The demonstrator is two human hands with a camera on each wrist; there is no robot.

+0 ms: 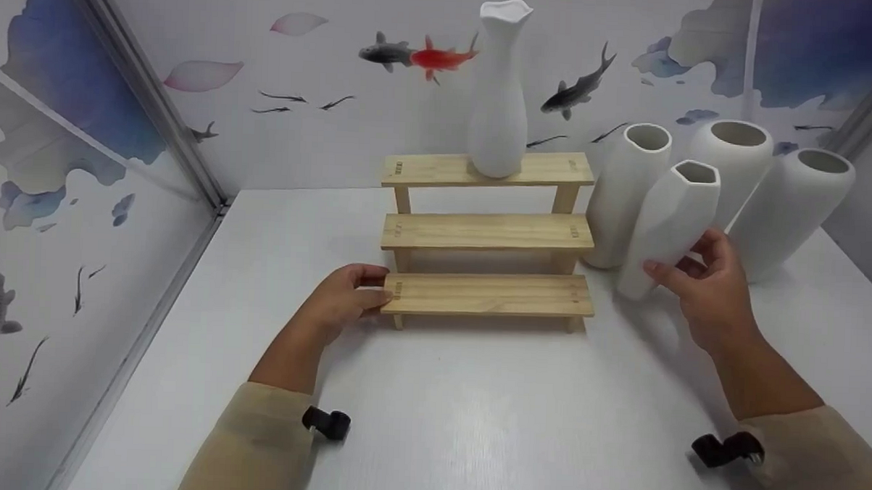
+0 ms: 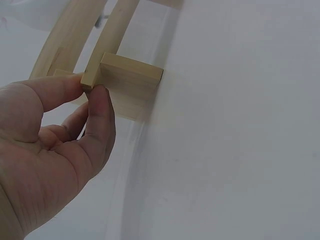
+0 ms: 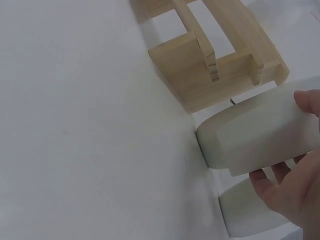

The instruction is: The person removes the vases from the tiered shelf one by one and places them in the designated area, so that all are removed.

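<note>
A three-step wooden stand (image 1: 486, 293) stands on the white table. My left hand (image 1: 341, 300) pinches the left end of its lowest board, thumb on one face and fingertips on the other, as the left wrist view shows (image 2: 90, 75). My right hand (image 1: 721, 295) grips a white faceted vase (image 1: 672, 224) with an angular mouth, leaning a little to the right. Whether its base touches the table I cannot tell. One white vase (image 1: 500, 124) with a wavy rim stands upright on the stand's top board.
Close around the gripped vase stand three more white vases: a slim one (image 1: 618, 208) behind its left side, a round-shouldered one (image 1: 733, 150) behind, and another (image 1: 800, 207) to the right. A wall panel (image 1: 301, 146) printed with fish closes off the back.
</note>
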